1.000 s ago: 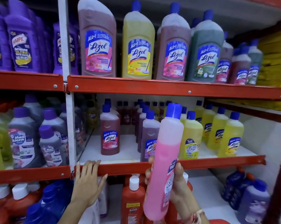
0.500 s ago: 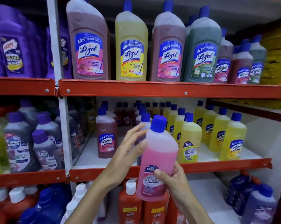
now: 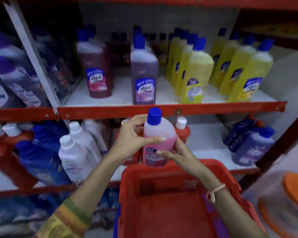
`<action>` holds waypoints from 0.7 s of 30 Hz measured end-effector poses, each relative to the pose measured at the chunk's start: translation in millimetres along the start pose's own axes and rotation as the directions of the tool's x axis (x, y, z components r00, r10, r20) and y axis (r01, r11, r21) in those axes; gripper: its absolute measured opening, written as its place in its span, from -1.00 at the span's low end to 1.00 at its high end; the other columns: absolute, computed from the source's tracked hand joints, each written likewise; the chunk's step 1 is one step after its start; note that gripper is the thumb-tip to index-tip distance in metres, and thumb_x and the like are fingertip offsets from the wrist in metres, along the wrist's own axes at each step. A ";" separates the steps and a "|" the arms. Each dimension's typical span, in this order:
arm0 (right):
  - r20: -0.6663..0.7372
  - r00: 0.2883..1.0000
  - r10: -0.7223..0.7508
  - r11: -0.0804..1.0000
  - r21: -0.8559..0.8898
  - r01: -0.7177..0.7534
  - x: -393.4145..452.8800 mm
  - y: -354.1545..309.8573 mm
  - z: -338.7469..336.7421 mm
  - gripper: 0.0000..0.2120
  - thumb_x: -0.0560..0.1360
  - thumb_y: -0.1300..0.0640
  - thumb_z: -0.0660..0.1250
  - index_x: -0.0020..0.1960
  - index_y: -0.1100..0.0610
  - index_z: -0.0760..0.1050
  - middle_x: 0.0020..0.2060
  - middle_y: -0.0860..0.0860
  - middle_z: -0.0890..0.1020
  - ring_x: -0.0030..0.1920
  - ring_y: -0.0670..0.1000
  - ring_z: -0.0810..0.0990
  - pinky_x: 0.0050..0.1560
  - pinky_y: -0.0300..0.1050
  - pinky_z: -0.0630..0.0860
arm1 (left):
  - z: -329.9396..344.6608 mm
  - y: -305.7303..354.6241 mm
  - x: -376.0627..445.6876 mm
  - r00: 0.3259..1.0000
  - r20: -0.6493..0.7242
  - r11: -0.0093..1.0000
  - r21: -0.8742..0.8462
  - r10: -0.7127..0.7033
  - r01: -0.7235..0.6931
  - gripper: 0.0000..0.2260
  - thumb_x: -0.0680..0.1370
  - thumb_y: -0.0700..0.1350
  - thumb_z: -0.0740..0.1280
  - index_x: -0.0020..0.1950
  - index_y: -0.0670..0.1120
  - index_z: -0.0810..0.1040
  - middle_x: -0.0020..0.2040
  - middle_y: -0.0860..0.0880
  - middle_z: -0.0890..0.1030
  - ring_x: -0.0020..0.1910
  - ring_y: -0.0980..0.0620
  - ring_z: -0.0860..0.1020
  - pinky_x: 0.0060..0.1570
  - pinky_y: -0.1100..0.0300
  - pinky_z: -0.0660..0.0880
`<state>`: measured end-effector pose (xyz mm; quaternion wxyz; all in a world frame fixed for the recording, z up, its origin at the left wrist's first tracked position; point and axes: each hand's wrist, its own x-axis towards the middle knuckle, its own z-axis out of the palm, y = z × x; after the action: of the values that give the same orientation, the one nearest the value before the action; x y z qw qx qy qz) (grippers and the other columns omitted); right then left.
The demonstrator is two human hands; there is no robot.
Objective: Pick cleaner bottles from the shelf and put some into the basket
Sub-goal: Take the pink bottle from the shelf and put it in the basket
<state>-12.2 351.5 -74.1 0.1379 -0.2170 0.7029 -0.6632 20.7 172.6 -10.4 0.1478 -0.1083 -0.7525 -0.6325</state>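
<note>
Both my hands hold a pink cleaner bottle (image 3: 159,134) with a blue cap, upright, just above the far rim of the red basket (image 3: 163,212). My left hand (image 3: 132,138) wraps its left side, thumb across the front. Around its lower right side my right hand (image 3: 177,152) grips, fingers over the label. The basket's inside looks bare. Behind the bottle runs the orange shelf edge (image 3: 213,109), with maroon (image 3: 96,69), purple (image 3: 144,73) and yellow bottles (image 3: 194,74) standing on the shelf above it.
On the lower shelf stand white-capped bottles (image 3: 76,152), blue bottles (image 3: 40,155) and orange ones (image 3: 183,129) at left and centre, dark purple bottles (image 3: 251,145) at right. A slanted white upright (image 3: 33,54) divides the shelving. An orange round object (image 3: 295,189) lies at the right edge.
The view has tilted down and the basket has come into sight. The pink bottle has come down from shelf height to just above the basket, with my left hand now gripping it too.
</note>
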 end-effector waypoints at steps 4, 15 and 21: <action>-0.014 0.992 0.126 0.986 -0.104 -0.127 -23.3 50.2 -6.6 -0.30 0.38 0.30 0.51 0.43 0.10 0.30 0.25 -0.03 0.59 0.24 -0.09 0.56 0.27 -0.12 0.53 | 20.5 -46.5 -28.7 0.992 0.015 0.993 0.008 -0.121 0.121 -0.51 0.14 -0.22 0.64 -0.01 0.11 0.63 0.12 -0.18 0.63 0.05 -0.01 0.62 0.06 0.06 0.57; -0.179 0.899 0.400 0.738 -0.519 -0.431 -55.3 169.2 8.8 -0.41 0.23 0.21 0.61 0.23 0.25 0.54 0.14 0.22 0.67 0.11 0.13 0.64 0.07 -0.07 0.47 | 73.2 -185.4 -108.5 0.780 -0.053 0.780 0.025 -0.623 0.625 -0.41 0.06 -0.46 0.61 0.05 -0.24 0.59 -0.05 -0.17 0.64 -0.09 -0.03 0.56 -0.06 0.08 0.56; -0.161 0.848 0.504 0.686 -0.522 -0.507 -58.7 200.0 20.6 -0.47 0.28 0.24 0.56 0.23 0.21 0.55 0.14 0.22 0.67 0.15 0.18 0.64 0.14 0.02 0.53 | 82.9 -215.3 -132.7 0.702 -0.128 0.703 0.042 -0.701 0.710 -0.42 0.06 -0.50 0.58 0.06 -0.33 0.59 -0.03 -0.24 0.64 -0.07 -0.05 0.53 -0.13 0.13 0.53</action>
<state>24.2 367.4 -279.8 0.2457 -0.0433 0.8944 -0.3713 62.1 219.4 -269.1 -0.0628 0.2270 -0.7550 -0.6120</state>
